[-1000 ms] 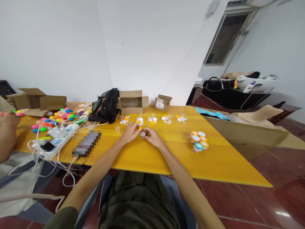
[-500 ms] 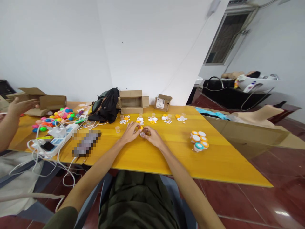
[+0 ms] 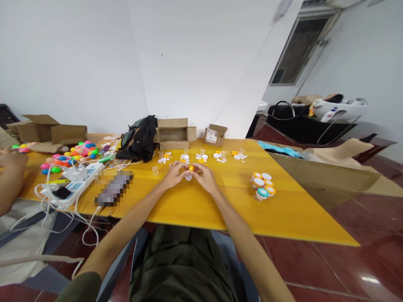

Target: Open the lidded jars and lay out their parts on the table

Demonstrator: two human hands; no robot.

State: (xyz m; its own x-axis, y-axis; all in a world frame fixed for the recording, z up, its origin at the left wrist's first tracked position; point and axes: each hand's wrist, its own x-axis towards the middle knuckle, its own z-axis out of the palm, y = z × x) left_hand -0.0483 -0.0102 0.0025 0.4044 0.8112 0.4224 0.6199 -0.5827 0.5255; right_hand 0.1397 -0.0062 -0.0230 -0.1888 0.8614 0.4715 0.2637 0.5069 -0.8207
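Observation:
Both my hands meet over the middle of the yellow table. My left hand and my right hand pinch a small orange ring-shaped part between their fingertips. A small clear round piece sits just under the fingers, touching or close to the tabletop. Just beyond the hands lies a row of small heaps of white and orange parts. A clear little cup stands to the left of my left hand.
Several small lidded jars stand to the right. Cardboard boxes, a black bag, a power strip with cables and colourful plastic balls crowd the back left. Another person's hand is at the far left edge.
My hands have drawn closer together and the orange part now shows between the fingertips. The other person's hand at the left has dropped back down toward the table.

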